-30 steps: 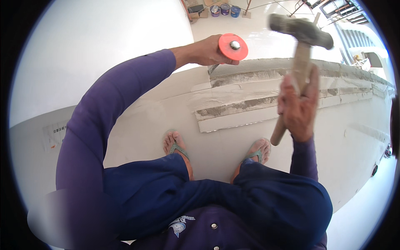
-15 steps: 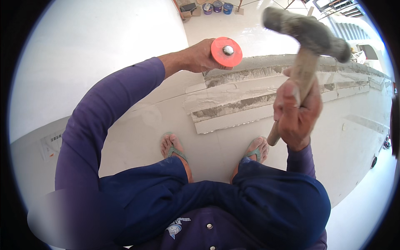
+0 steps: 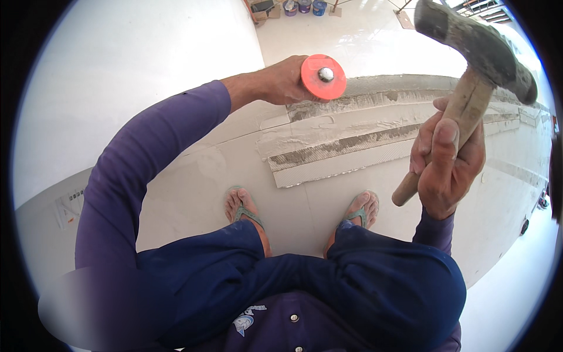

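Observation:
My left hand is stretched out to the left of centre, its fingers closed round a chisel. Only the chisel's round orange-red hand guard and the bright metal striking end in its middle show; the shank and tip are hidden below. My right hand grips the wooden handle of a hammer, raised at the right with its worn grey steel head up and away from the chisel. Below lies a ridged strip of tile step edging with grey mortar along it.
The pale tiled floor spreads round my feet, which are in green flip-flops. A white wall rises at the left. Several small tubs stand at the far edge, with a brown box beside them.
My right hand has swung the hammer farther right, away from the chisel. My left hand with the chisel has shifted very slightly right.

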Action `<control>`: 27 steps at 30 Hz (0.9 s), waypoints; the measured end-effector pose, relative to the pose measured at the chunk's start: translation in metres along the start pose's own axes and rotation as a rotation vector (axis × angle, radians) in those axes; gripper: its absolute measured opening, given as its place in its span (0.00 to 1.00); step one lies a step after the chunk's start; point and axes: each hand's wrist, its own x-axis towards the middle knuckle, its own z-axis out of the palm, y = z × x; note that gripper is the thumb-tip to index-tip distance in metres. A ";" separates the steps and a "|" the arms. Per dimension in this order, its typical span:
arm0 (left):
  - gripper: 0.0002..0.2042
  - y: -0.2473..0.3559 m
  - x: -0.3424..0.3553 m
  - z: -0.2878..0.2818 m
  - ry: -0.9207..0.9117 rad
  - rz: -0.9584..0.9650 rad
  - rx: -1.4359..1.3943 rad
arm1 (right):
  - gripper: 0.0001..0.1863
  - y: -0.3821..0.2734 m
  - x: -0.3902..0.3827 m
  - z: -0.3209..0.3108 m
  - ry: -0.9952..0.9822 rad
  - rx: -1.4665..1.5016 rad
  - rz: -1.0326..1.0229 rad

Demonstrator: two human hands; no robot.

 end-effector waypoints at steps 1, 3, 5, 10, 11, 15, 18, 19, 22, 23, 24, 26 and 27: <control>0.22 -0.002 0.000 0.000 0.002 0.001 -0.022 | 0.22 0.002 -0.001 0.001 0.008 0.036 -0.017; 0.22 -0.004 0.003 0.001 0.007 0.029 -0.018 | 0.20 0.027 -0.007 0.008 -0.018 -0.023 0.019; 0.23 -0.006 0.007 0.002 0.004 0.048 -0.031 | 0.20 0.054 -0.013 0.015 -0.086 -0.214 0.094; 0.24 -0.005 0.013 0.003 0.010 0.026 -0.031 | 0.17 0.051 0.011 -0.001 -0.285 -0.473 0.162; 0.23 -0.005 0.009 0.002 0.007 -0.006 -0.014 | 0.17 0.039 0.015 -0.005 -0.210 -0.359 0.233; 0.23 -0.001 0.012 0.004 -0.006 -0.051 -0.010 | 0.15 0.013 0.008 -0.022 0.061 0.074 0.294; 0.23 0.000 0.015 0.007 -0.009 -0.041 -0.040 | 0.13 0.066 -0.013 -0.013 -0.048 -0.156 0.074; 0.23 -0.001 0.016 0.008 -0.011 -0.037 -0.055 | 0.13 0.073 -0.014 -0.011 -0.119 -0.268 0.054; 0.22 0.004 0.022 0.007 -0.019 -0.006 -0.030 | 0.12 0.067 -0.008 -0.008 -0.294 -0.474 0.100; 0.22 0.001 0.015 0.007 -0.011 -0.014 -0.020 | 0.12 0.058 -0.005 -0.009 -0.271 -0.400 0.185; 0.22 -0.002 0.011 0.007 -0.011 -0.015 -0.019 | 0.12 0.043 0.000 -0.012 -0.244 -0.336 0.279; 0.22 -0.003 0.006 0.009 0.001 -0.015 -0.010 | 0.11 0.020 0.003 -0.023 -0.127 -0.126 0.333; 0.22 0.001 0.008 0.012 0.011 -0.013 -0.005 | 0.11 0.024 0.003 -0.032 -0.088 -0.152 0.172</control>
